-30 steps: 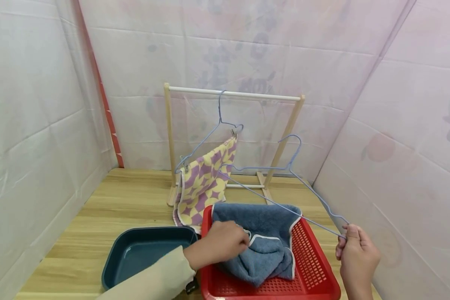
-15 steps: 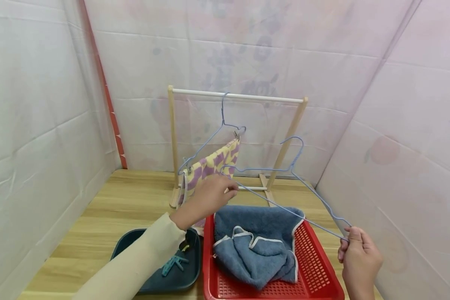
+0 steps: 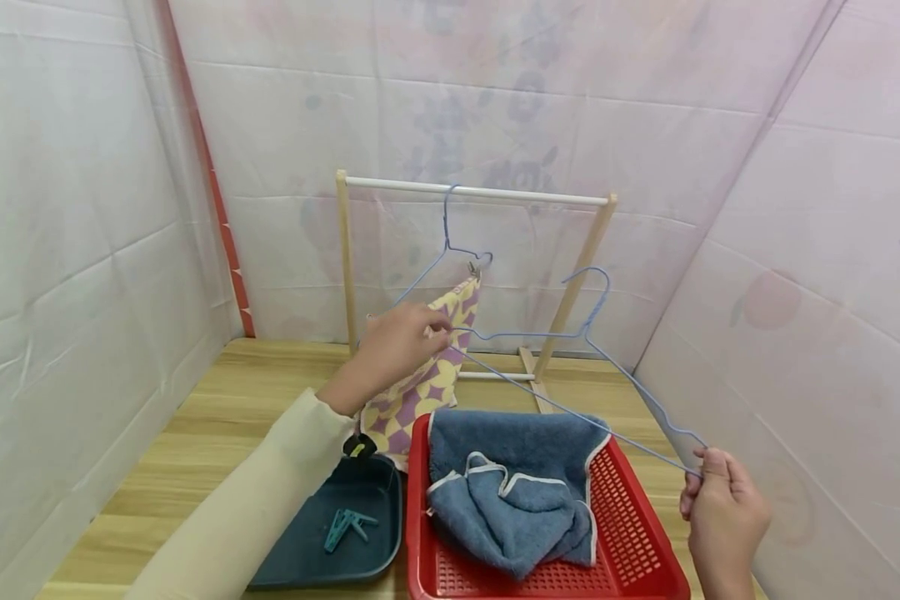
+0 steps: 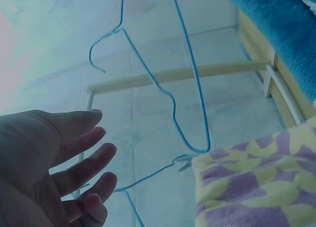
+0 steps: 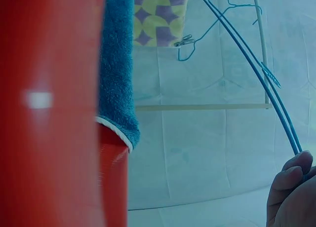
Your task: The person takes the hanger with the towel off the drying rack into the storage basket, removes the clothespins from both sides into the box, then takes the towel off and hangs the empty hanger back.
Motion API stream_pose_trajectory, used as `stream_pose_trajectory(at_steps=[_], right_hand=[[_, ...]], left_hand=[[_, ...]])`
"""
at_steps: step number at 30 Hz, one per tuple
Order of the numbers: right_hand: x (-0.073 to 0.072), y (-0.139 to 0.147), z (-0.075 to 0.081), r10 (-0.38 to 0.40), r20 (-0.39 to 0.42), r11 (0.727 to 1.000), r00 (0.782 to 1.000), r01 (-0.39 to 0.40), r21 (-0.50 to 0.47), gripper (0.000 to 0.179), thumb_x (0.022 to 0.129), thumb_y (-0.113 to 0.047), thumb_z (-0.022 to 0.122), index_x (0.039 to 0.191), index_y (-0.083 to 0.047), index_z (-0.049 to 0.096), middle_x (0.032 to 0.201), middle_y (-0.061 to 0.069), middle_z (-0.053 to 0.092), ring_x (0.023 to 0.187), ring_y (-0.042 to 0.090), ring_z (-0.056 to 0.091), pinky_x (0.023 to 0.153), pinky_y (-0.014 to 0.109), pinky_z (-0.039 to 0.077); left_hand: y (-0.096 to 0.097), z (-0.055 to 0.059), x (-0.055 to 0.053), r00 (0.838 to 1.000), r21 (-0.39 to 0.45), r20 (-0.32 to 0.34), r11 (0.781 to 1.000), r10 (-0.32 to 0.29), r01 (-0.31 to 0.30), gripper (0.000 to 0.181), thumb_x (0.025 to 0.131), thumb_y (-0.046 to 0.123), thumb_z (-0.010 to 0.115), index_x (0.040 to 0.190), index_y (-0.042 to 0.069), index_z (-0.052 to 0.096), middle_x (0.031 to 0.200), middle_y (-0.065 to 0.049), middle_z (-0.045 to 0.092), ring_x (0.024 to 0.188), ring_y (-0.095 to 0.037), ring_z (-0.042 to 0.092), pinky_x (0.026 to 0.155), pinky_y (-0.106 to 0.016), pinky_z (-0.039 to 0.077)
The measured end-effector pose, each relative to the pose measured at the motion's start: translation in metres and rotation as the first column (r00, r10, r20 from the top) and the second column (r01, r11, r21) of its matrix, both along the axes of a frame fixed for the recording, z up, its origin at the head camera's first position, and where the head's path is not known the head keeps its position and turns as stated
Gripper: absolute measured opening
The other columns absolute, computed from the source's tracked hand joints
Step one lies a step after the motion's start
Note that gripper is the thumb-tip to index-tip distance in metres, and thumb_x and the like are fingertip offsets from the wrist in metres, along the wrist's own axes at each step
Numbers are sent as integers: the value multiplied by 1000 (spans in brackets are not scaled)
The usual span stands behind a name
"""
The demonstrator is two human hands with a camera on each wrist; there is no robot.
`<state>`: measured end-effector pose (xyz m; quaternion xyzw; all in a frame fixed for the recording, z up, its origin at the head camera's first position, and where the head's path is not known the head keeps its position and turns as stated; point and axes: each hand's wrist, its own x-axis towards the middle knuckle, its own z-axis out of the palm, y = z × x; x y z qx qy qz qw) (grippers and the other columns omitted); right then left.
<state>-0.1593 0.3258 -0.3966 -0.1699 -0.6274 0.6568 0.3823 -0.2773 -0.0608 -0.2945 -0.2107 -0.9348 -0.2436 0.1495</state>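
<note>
A blue wire clothes hanger [image 3: 525, 336] is held in the air by my right hand [image 3: 727, 508], which pinches its near right corner. The hook points up in the head view. My left hand [image 3: 405, 333] hovers by the hanger's far left end; in the left wrist view its loosely bent fingers [image 4: 84, 175] hold nothing and are apart from the wire. Behind that hand, a yellow and purple towel [image 3: 412, 408] hangs from a second blue hanger [image 3: 446, 225], fastened with metal clips [image 3: 474, 271]. The left hand and forearm hide part of this towel.
A wooden rack [image 3: 343, 250] with a white top bar [image 3: 510, 195] stands at the back. In front, a red basket [image 3: 637, 517] holds a blue towel [image 3: 517, 517] with white edging. Beside it, a dark teal tray [image 3: 386, 533] contains a green clothespin [image 3: 347, 527].
My left hand has left the blue towel in the basket and moved up and away to the held hanger's left end. My right hand keeps its pinch almost in place.
</note>
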Motion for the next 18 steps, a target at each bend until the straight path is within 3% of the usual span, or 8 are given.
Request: stream_pose_trajectory(at_steps=[2,8,18], right_hand=[[0,0,2,-3,-5,1000,1000,3,23,25,99,-25,63,85,-6,70,50,1,50,31,10,42,30,21,33],[0,-1,5,-8,-17,998,1000,10,66,25,100,-24,63,84,-6,70,49,1,50,30,9,42,30,21,33],[-2,6,17,-22,-42,991,999,28,129,25,100,-24,63,84,-7,70,49,1,52,30,9,42,31,19,34]], left_hand=[[-4,4,-3,1000,10,19,1000,10,-11,25,96,36,69,118,26,75,113,6,72,95,-14,62,75,-39,46],[-15,15,-13,998,-17,26,998,56,-55,29,96,40,68,121,28,73,123,1,70,100,-20,64,70,-39,47],[-35,36,-34,982,-72,-98,983,161,-168,40,95,44,69,130,26,67,135,-3,65,115,-31,61,77,-47,54]])
